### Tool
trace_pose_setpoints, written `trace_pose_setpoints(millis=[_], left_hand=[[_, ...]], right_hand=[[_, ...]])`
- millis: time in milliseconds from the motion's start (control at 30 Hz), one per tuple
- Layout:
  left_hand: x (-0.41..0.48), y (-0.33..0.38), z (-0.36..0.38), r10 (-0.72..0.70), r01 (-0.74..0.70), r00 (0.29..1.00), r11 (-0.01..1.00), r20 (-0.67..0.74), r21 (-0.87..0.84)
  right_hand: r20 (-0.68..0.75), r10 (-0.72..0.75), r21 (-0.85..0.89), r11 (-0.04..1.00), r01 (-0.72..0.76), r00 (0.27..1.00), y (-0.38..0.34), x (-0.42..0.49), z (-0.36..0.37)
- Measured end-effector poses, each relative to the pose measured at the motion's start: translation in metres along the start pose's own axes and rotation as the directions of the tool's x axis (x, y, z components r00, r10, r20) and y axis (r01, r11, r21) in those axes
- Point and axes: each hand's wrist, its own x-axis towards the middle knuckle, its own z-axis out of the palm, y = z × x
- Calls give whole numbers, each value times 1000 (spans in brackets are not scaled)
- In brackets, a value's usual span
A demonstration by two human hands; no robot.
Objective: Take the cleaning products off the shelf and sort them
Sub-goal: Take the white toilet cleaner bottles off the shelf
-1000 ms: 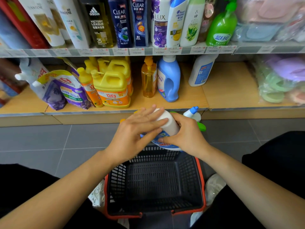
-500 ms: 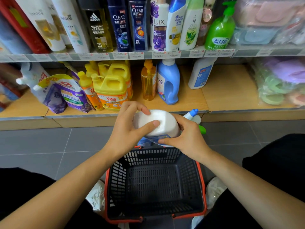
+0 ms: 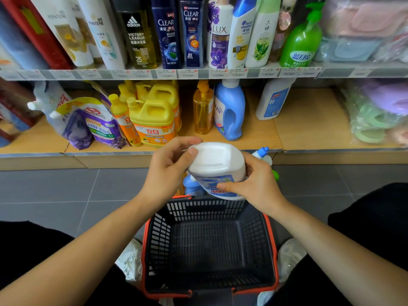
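Note:
A white bottle with a blue label point(image 3: 217, 166) is tipped so that its flat bottom faces me, above the far rim of a black basket with red trim point(image 3: 154, 250). My left hand point(image 3: 167, 171) grips its bottom end from the left, thumb on the base. My right hand point(image 3: 256, 184) holds its right side, thumb across the label. On the lower shelf point(image 3: 309, 129) stand yellow detergent jugs point(image 3: 152, 122), a blue bottle point(image 3: 229, 111), an amber pump bottle point(image 3: 202, 109), a white bottle point(image 3: 272, 100) and purple refill pouches point(image 3: 97, 124).
The basket stands on the grey tiled floor point(image 3: 66, 191), with nothing seen inside. Behind my hands a white bottle with a blue cap point(image 3: 262, 152) and a small blue bottle point(image 3: 192, 186) stand on the floor. Shampoo bottles point(image 3: 192, 34) line the upper shelf. Bagged sponges point(image 3: 375, 113) lie at right.
The white bottle has been lifted and turned so its flat bottom faces me. My left hand went from flat on the bottle to curled round its bottom end.

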Motion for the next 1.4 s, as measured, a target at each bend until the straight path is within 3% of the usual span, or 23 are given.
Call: trace_pose_setpoints(millis=[133,333,467,633,733,967,1067,1167,1400], left_hand=[[0,3,0,-92,93,996,984,15,-153],[2,5,-1,-127,126,992,973,6,-195],[0,6,-2,-19,25,999,994,49,-107],[-4,1,-5,131,-171,953,977,272,130],[-5,-1,-6,184,-242,925,960,334,140],[-4,-12,-1,180,-181,973,984,143,-5],[-4,-21,1,129,-126,983,992,132,-33],[-3,-38,1,4,-12,976,999,216,36],[-9,-77,4,-279,188,873,949,400,252]], right_hand=[[0,18,40,999,-18,1000,4,2,-4],[60,21,92,995,-27,998,1,1,-9],[81,38,137,989,-48,996,1,1,-6],[85,59,142,987,-70,995,2,2,-5],[86,64,150,986,-77,994,3,2,-5],[86,84,208,973,-101,993,7,6,-7],[64,86,295,950,-102,994,7,7,-9],[50,82,372,923,-95,995,5,9,-13],[-10,111,529,844,-89,994,-3,16,-24]])
